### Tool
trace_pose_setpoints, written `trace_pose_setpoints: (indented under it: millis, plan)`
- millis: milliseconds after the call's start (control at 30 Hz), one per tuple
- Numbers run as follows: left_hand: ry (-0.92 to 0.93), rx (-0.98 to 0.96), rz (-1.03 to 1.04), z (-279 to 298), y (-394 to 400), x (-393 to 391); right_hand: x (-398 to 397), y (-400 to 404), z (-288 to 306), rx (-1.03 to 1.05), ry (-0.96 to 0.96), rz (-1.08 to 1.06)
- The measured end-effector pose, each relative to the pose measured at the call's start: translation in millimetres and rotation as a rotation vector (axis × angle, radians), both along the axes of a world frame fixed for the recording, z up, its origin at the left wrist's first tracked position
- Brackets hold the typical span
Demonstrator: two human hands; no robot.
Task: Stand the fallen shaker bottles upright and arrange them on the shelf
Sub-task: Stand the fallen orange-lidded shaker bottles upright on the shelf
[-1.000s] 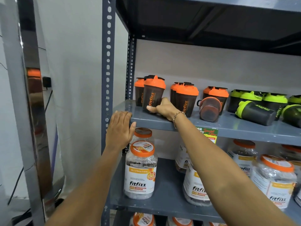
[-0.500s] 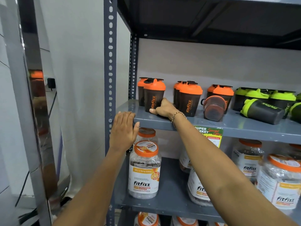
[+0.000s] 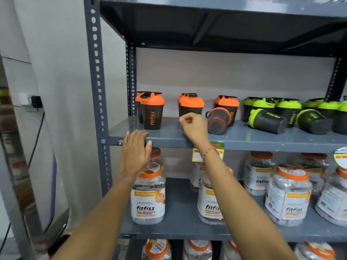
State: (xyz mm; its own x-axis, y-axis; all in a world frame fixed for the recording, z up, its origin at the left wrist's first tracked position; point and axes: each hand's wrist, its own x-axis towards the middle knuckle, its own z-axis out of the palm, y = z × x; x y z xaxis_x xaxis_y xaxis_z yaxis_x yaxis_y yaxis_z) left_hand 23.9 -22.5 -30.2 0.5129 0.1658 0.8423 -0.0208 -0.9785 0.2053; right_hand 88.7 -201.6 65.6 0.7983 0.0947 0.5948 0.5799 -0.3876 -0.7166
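On the grey shelf point(image 3: 169, 136) an orange-lidded dark shaker bottle point(image 3: 152, 111) stands upright at the left, with more upright orange-lidded ones point(image 3: 191, 106) behind and to its right. One orange-lidded shaker point(image 3: 218, 121) lies on its side, base toward me. Further right two green-lidded shakers point(image 3: 266, 121) point(image 3: 313, 121) lie fallen before upright green ones point(image 3: 287, 106). My right hand point(image 3: 194, 126) hovers over the shelf with fingers curled, holding nothing, just left of the fallen orange shaker. My left hand point(image 3: 136, 152) rests flat, fingers spread, on the shelf's front edge.
The shelf below holds several clear fitfizz jars point(image 3: 148, 196) with orange lids; more stand further down. A slotted grey upright post point(image 3: 96, 72) frames the left side. A shelf board point(image 3: 225, 25) hangs overhead. A wall plug and cable point(image 3: 36, 104) sit at the left.
My right hand has let go of the left orange-lidded shaker, now standing upright, and moved right toward the fallen orange one. The view has shifted right. My left hand stays on the edge.
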Motion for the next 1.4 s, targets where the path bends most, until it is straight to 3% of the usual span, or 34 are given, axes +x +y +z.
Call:
trace_pose_setpoints:
  millis: [100, 233, 333, 533, 900, 1067, 1233, 1400]
  plan:
    - [0.017, 0.032, -0.042, 3.3, -38.7, 9.8, 0.9, -54.9, 4.6, 0.269, -0.053, -0.279]
    - [0.020, -0.012, -0.079, 10.6, -95.1, 22.0, 27.3, -112.2, 9.7, 0.319, 0.243, -0.431]
    - [0.057, 0.032, -0.090, 11.5, -131.1, 33.3, 39.7, -121.9, 11.8, 0.115, 0.393, -0.345]
    - [0.106, 0.108, 0.043, 5.3, -148.0, 49.6, 42.3, -107.1, 19.3, -0.196, 0.363, -0.234]
    - [0.060, 0.100, 0.213, -3.4, -156.4, 60.8, 60.3, -156.2, 13.4, -0.302, 0.235, -0.252]
    - [0.028, 0.086, 0.216, -6.1, -155.5, 66.0, 69.0, -166.5, 23.4, -0.313, 0.378, -0.039]
    - [0.037, 0.120, 0.207, -7.7, -148.5, 66.5, 76.6, -167.5, 27.9, -0.141, 0.486, 0.052]
    - [0.037, 0.147, 0.186, -8.1, -144.4, 65.9, 77.2, -173.5, 40.1, -0.187, 0.615, 0.121]
